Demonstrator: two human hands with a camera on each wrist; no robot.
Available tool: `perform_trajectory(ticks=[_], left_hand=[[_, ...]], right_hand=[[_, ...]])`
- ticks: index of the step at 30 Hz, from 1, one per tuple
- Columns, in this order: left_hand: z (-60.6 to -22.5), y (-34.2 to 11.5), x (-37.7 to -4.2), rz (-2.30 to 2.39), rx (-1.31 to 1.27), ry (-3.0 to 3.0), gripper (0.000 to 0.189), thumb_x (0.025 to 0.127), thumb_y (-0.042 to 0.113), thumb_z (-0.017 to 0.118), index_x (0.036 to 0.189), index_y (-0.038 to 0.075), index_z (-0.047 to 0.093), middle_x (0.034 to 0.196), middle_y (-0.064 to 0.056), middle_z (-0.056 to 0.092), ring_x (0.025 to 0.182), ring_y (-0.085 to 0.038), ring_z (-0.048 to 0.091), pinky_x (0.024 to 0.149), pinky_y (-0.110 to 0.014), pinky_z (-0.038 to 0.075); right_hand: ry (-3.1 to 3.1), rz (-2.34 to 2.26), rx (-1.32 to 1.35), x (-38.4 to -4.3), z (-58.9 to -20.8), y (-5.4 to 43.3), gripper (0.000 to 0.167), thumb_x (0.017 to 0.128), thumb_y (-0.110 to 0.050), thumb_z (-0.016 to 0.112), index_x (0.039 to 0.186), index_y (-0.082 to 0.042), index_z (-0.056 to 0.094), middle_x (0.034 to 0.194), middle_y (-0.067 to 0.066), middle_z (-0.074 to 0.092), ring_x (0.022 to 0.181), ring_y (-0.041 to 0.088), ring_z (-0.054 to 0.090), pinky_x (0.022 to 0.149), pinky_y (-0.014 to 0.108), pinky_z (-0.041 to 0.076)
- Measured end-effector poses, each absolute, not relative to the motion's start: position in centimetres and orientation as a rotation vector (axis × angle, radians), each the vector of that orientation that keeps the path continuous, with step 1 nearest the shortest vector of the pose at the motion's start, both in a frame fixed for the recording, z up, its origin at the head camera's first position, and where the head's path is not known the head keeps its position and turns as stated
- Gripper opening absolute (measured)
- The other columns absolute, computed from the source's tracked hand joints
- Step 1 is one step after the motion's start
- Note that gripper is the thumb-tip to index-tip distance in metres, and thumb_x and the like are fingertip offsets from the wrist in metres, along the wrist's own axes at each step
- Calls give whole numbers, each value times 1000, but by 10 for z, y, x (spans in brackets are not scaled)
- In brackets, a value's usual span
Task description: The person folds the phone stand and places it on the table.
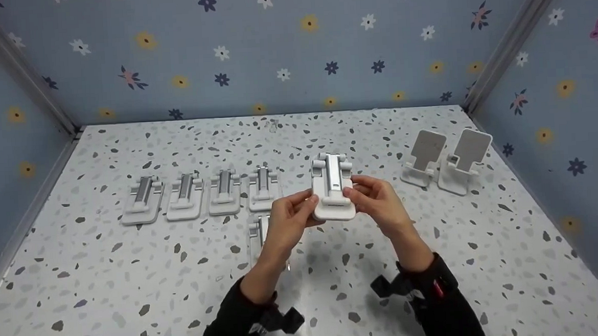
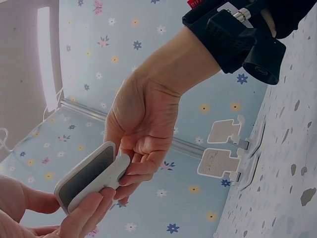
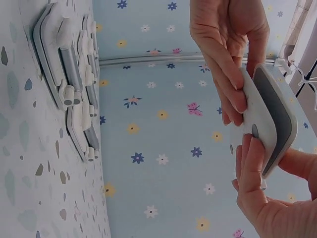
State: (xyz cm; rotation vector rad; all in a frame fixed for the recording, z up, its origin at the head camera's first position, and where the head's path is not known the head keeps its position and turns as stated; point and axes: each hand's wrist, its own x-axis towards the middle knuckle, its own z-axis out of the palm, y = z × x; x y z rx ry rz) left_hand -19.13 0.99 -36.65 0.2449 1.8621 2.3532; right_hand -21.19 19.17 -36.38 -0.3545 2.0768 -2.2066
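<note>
A white folding phone stand [image 1: 335, 209] with a silver arm is held up above the table between both hands, folded nearly flat. My left hand [image 1: 290, 214] grips its left edge, thumb on the face towards me and fingers behind. Its right edge is pinched by my right hand [image 1: 380, 199] in the same way. In the left wrist view, a dark grey pad shows in the narrow gap between the stand's two plates [image 2: 86, 173]. The right wrist view shows fingers of both hands on the outside of one white plate [image 3: 260, 116].
Several folded stands [image 1: 184, 212] lie in a row on the speckled table [image 1: 131, 289] to the left. Another folded stand [image 1: 255, 237] is partly hidden by my left forearm. At the right, two unfolded stands [image 1: 428, 148] stand upright. Flower-patterned walls [image 1: 282, 35] enclose the table's back and sides.
</note>
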Motion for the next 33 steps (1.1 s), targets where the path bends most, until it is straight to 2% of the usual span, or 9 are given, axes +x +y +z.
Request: perform_trajectory(ticks=[6,12,18,21,27,33], left_hand=[[-368,11,-191,2367,227,1879,33,90,2,49,118,-15,46,99,-27,60,80,-26,64,68,-31,55],[-368,7,-190,2374,197,1862,32,89,0,48,117,-16,46,98,-28,59,78,-27,64,68,-31,55],[-372,-10,-194,2384,113,1793,33,90,-2,45,120,-17,41,104,-32,55,82,-30,63,71,-31,54],[-376,-24,-195,2395,27,1817,33,90,-3,45,120,-17,41,103,-32,55,79,-28,64,70,-30,54],[-384,-52,-195,2369,-130,1923,33,90,-2,46,119,-16,43,101,-31,57,72,-21,63,67,-28,55],[-396,-81,-192,2254,-206,2058,34,91,0,45,121,-16,42,105,-31,55,72,-18,63,57,-20,53]], right_hand=[[2104,-2234,-341,-211,-365,189,33,82,8,54,112,19,44,76,8,62,61,14,59,52,23,52],[2102,-2222,-307,-212,-367,186,35,83,5,55,114,17,44,79,9,62,63,15,60,53,23,52],[2249,-2089,-335,-221,-368,192,38,87,-2,54,119,13,45,91,19,60,72,17,61,64,29,55],[2373,-2036,-283,-234,-368,207,37,87,-5,55,120,11,46,97,23,58,76,18,60,68,30,54],[2659,-1895,-12,-269,-362,250,41,87,-10,57,121,9,45,110,20,52,93,21,54,76,24,51],[3004,-1546,371,-301,-357,297,52,87,-22,56,127,6,39,125,22,43,114,29,43,96,34,37]])
